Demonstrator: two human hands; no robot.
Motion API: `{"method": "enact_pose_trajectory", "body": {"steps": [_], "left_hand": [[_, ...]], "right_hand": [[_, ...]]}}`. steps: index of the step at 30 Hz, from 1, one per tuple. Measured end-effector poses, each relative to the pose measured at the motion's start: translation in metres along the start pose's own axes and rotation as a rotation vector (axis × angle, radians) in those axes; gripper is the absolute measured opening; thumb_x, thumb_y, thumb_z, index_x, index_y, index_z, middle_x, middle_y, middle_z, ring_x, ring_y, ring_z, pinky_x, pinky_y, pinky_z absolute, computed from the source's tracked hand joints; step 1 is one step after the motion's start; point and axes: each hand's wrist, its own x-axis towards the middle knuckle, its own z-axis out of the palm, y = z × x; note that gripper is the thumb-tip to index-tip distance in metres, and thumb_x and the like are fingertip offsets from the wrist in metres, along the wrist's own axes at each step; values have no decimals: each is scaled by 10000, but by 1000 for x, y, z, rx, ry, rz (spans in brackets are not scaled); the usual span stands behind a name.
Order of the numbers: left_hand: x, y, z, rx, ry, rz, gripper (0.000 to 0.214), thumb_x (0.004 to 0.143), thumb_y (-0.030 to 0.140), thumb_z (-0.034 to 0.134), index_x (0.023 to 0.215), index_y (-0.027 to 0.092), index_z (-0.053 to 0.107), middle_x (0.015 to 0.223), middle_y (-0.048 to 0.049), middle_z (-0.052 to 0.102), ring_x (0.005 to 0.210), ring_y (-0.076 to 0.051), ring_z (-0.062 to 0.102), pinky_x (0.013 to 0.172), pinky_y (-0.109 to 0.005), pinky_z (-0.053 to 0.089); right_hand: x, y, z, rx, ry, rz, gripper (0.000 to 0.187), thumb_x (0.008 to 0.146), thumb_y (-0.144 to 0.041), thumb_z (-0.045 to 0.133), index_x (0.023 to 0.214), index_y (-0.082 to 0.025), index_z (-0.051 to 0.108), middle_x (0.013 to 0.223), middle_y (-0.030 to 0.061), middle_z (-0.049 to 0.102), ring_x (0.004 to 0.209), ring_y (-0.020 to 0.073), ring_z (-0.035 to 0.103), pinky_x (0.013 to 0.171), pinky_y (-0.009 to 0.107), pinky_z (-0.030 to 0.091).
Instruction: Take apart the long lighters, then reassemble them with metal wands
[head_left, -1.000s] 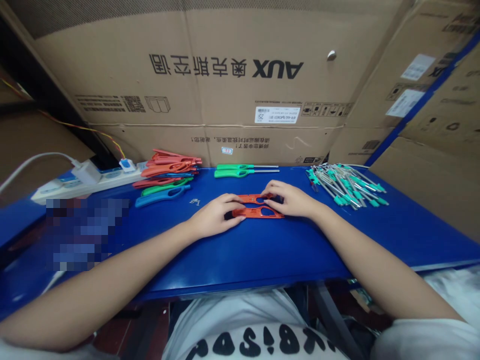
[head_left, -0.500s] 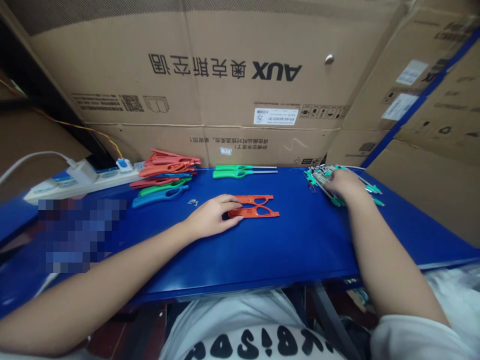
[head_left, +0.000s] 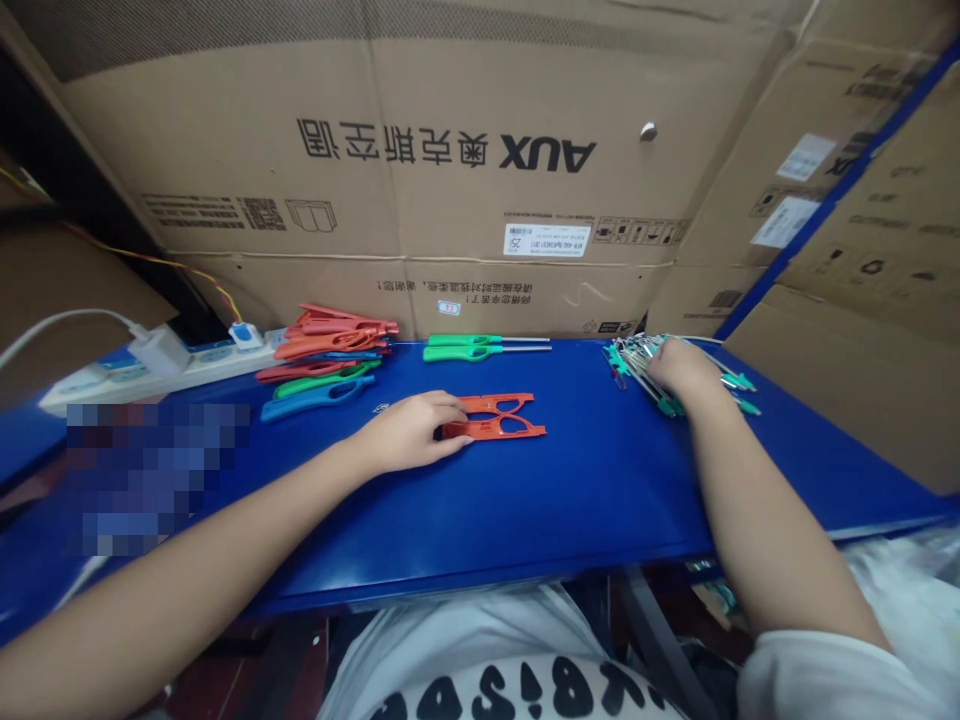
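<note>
Two orange plastic handle shells (head_left: 502,417) lie side by side in the middle of the blue table (head_left: 525,510). My left hand (head_left: 409,433) rests on their left ends, fingers curled down over them. My right hand (head_left: 679,368) is out at the right on a heap of metal rods with teal ends (head_left: 637,362), fingers bent into the heap; whether it grips one is hidden.
A pile of orange, green and blue handle shells (head_left: 330,355) lies at the back left. Two finished green-handled tools (head_left: 480,346) lie by the back wall. A white power strip (head_left: 142,365) sits far left. Cardboard boxes (head_left: 480,170) wall in the back and right.
My right hand left the orange shells and went right to the heap of rods. My left hand stayed on the shells.
</note>
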Motion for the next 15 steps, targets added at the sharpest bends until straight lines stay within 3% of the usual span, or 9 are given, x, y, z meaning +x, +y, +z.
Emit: {"method": "enact_pose_trajectory", "body": {"steps": [3, 7, 11, 15], "left_hand": [[-2, 1, -10, 16, -66, -9, 206, 917, 286, 624, 1052, 186, 742, 1080, -90, 735, 1017, -230, 685, 906, -327, 524], [-5, 0, -22, 31, -136, 13, 170, 896, 274, 648, 1000, 194, 757, 1048, -81, 747, 1008, -232, 690, 898, -318, 519], [-8, -3, -30, 34, -167, -2, 165, 891, 313, 661, 932, 193, 767, 1025, -87, 754, 971, -227, 705, 875, -301, 528], [-9, -3, -32, 42, -191, -16, 191, 895, 329, 654, 939, 185, 771, 1056, -94, 752, 997, -236, 706, 882, -306, 532]], "right_hand": [[-6, -4, -2, 123, 126, -80, 252, 888, -256, 544, 1087, -132, 636, 1065, 228, 712, 957, 335, 691, 753, 379, 500], [-19, -18, -3, 373, 217, -313, 132, 911, -257, 528, 1008, -195, 591, 947, 139, 715, 849, 270, 667, 751, 341, 480], [-43, -40, -3, 578, 170, -671, 103, 935, -302, 501, 971, -218, 549, 882, 82, 692, 769, 223, 631, 733, 325, 480], [-71, -60, 0, 542, 34, -985, 131, 965, -327, 486, 990, -218, 553, 910, 70, 691, 779, 212, 623, 720, 319, 471]]}}
